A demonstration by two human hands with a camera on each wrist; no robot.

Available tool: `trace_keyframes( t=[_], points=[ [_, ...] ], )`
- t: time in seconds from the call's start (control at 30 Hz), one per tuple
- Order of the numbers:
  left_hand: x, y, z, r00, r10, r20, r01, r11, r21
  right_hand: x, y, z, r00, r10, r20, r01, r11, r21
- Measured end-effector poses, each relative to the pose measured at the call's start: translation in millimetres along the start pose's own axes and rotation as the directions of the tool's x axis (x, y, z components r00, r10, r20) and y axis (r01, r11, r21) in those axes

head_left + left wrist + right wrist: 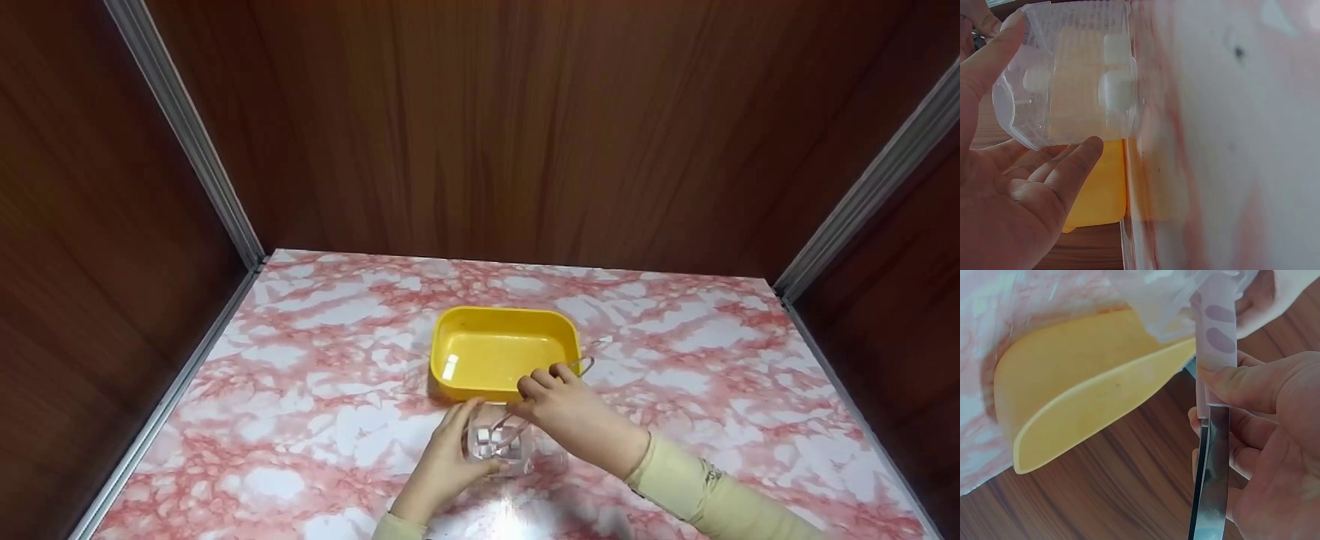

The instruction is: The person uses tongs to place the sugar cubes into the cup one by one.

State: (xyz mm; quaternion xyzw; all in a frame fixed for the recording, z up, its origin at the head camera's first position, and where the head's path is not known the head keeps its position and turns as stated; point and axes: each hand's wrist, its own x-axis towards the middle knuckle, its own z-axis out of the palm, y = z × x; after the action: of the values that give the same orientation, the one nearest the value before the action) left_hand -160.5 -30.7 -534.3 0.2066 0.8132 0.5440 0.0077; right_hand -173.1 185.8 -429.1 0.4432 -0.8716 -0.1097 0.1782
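Left thumb and fingers (left hand (446, 461)) spread around clear, boxy plastic container (1078, 115): probably light, slippery; grip side walls. Right hand (577, 420) pinches pink-tipped metal tongs (1217, 467), likely springy, mid-length; small white cubes (1119, 90) inside container. Beyond: yellow rectangular plastic basin (502, 356).

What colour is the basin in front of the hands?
The basin is yellow, showing best in the head view.

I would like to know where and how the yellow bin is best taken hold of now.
I would pinch the yellow bin by its left short rim, coming from the left and above. The bin stands upright, its open top letting fingers go inside; no hand covers that side, while the right hand, holding tongs, is over the near right corner.
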Motion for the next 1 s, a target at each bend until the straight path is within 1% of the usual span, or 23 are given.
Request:
trace_keyframes(
  t=[0.2, 0.47, 0.77, 1.0],
  points=[
    [-0.8, -0.5, -0.4, 1.000, 0.002, 0.008, -0.002, 1.000, 0.014, -0.8, -1.9, 2.0, 1.000, -0.003, 0.007, 0.003, 1.000, -0.006],
    [-0.1, -0.1, -0.6, 1.000, 0.004, 0.009, -0.005, 1.000, 0.006, -1.7, -1.3, 3.1, 1.000, -0.005, 0.003, 0.005, 1.000, 0.008],
    [-0.6, 2.5, -1.0, 0.999, -0.036, 0.010, 0.036, 0.999, 0.016, -1.4, -1.9, 2.0, 1.000, 0.000, 0.031, 0.000, 1.000, -0.004],
    [-0.8, 2.1, -1.4, 0.999, -0.043, 0.011, 0.042, 0.999, 0.020, -0.4, -2.5, 2.9, 1.000, -0.006, 0.020, 0.006, 1.000, 0.000]
  ],
)
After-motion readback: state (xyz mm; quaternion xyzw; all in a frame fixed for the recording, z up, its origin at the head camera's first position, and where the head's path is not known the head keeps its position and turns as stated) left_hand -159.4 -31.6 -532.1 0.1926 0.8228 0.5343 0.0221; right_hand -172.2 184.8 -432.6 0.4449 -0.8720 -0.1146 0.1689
